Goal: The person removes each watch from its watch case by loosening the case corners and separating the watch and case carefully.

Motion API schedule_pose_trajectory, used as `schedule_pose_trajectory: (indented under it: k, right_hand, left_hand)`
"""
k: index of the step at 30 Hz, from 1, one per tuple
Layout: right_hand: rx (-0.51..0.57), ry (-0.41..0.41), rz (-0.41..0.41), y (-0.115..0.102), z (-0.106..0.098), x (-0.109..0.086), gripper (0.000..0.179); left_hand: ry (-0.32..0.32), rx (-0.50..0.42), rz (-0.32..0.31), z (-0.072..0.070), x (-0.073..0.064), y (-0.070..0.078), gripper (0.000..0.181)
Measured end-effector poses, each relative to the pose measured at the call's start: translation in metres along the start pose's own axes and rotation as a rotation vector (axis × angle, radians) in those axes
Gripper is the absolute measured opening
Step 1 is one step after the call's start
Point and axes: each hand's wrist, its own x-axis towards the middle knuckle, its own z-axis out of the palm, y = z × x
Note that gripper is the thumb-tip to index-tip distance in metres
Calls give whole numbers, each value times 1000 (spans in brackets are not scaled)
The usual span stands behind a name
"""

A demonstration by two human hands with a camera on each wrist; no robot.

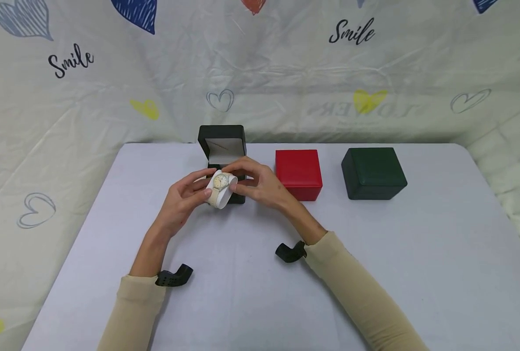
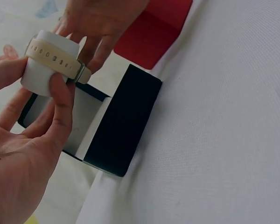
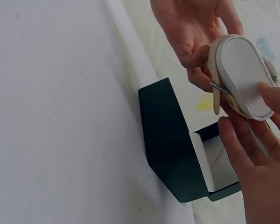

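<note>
A wristwatch (image 1: pixel 220 182) with a cream strap is buckled around a white oval cushion (image 3: pixel 242 70). My left hand (image 1: pixel 180 199) holds the watch and cushion from the left, its thumb and fingers on either side. From the right, my right hand (image 1: pixel 263 184) pinches the cushion; its thumb presses the flat white end in the right wrist view. The strap's holes and buckle (image 2: pixel 80 72) face the left wrist camera. Just behind and below the hands, a dark watch box (image 1: pixel 221 132) stands with its lid raised, showing a pale lining. The hands partly cover its base.
A closed red box (image 1: pixel 298 168) stands right of the open box, and a closed dark green box (image 1: pixel 375 168) stands farther right. All are near the back edge of the white-covered table (image 1: pixel 242 292). Behind hangs a printed sheet (image 1: pixel 277 63) with hearts and lettering.
</note>
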Motion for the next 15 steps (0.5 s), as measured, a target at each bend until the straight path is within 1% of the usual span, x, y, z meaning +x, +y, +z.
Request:
schedule_pose_trajectory:
  k: [6, 15]
  right_hand:
    - [34, 4, 2, -1, 2, 0, 38]
    - [6, 18, 4, 0, 1, -2, 36]
  left_hand:
    - [-25, -8, -6, 0, -1, 0, 54]
    - [-29, 5, 8, 0, 0, -2, 54]
